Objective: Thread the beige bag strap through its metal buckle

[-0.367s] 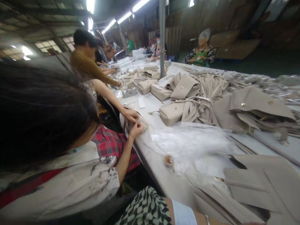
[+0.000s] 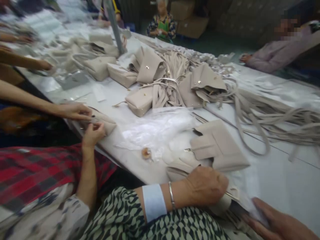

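My left hand (image 2: 208,185), with a silver bangle and a pale blue band on its forearm, is closed in a fist on a beige bag (image 2: 220,205) close to my lap. A strip of gold-coloured metal shows just beyond its knuckles. At the lower right, my right hand (image 2: 281,220) has its thumb and fingers closed around the bag's pale, whitish end, which is blurred. What lies inside the left fist is hidden. Just behind my left hand, a flat beige bag piece (image 2: 225,146) with a gold clasp lies on the table.
A roll of brown tape (image 2: 146,153) and crumpled clear plastic (image 2: 155,130) lie mid-table. Beyond are beige bags (image 2: 140,100) and bundled straps (image 2: 280,116). At left, a co-worker's hands (image 2: 93,133) handle another bag. A metal post (image 2: 113,26) rises behind.
The view has swung right and down. Both my hands and the bag between them have come into sight; earlier only my left forearm showed.
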Available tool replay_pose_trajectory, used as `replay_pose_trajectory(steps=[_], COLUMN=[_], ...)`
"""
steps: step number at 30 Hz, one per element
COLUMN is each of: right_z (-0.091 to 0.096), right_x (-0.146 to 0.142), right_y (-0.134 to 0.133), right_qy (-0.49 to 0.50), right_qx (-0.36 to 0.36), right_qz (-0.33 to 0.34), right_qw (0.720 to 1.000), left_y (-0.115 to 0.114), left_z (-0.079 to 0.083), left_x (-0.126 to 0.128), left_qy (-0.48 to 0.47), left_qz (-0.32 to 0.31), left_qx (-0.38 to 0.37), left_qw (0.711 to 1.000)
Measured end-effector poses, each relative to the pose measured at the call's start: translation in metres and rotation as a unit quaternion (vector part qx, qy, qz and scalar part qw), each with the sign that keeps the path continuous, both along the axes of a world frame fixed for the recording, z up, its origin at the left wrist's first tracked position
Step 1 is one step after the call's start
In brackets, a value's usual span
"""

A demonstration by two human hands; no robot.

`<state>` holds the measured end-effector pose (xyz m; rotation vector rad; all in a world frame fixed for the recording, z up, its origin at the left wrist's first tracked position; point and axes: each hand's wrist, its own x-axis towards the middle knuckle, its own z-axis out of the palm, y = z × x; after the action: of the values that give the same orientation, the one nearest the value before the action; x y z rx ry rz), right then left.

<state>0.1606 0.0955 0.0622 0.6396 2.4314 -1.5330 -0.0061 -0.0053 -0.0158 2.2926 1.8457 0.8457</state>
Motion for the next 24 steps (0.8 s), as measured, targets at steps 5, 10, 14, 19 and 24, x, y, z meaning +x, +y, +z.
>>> replay_pose_trajectory(steps=[5,10,14,19,24], right_z=[0.007,0.01,-0.006,-0.017,-0.026], right_x=[0.003,-0.017,-0.007,0.007,0.006], right_y=[-0.018,-0.036,-0.04,-0.048,-0.047], right_qy=[-0.21,-0.288,-0.254,-0.201,-0.148], right_qx=[0.335,0.368,0.403,0.436,0.438], right_qz=[-0.003,0.064,0.094,0.093,0.091], right_qw=[0.918,0.882,0.874,0.872,0.882], left_y=[-0.003,-0.006,-0.011,-0.035,-0.06], left_z=[0.004,0.006,0.001,-0.029,-0.063], left_x=[0.007,0.016,0.013,-0.02,-0.049], left_qy=[0.0,-0.008,-0.027,-0.106,-0.202], left_qz=[-0.046,-0.102,-0.104,-0.045,0.025], left_qx=[-0.025,-0.048,-0.04,0.015,-0.07], left_qw=[0.999,0.994,0.993,0.993,0.977])
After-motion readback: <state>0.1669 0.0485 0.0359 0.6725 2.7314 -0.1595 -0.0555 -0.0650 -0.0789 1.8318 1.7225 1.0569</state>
